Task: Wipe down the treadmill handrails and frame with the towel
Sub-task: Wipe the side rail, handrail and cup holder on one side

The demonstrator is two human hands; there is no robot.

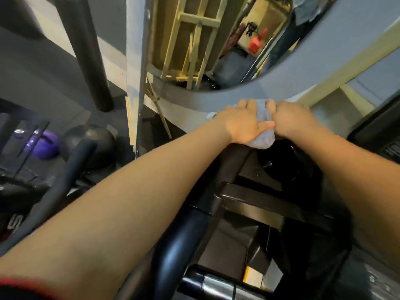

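A grey towel (263,139) is bunched on the top end of a dark treadmill frame post (230,161). My left hand (240,122) lies flat over the towel's left side, fingers pointing forward and thumb across the cloth. Beside it, my right hand (294,120) clamps the towel's right side, knuckles up. Both hands press the cloth against the post, just under a curved grey wall edge (194,98). A glossy black handrail (177,245) runs down toward the bottom of the view, below my left forearm.
A mirror (207,40) with a grey curved surround stands straight ahead. Dark and purple exercise balls (43,144) lie on the floor at left, behind black equipment bars (62,182). A black column (86,53) rises at upper left. The treadmill console edge (376,135) is at right.
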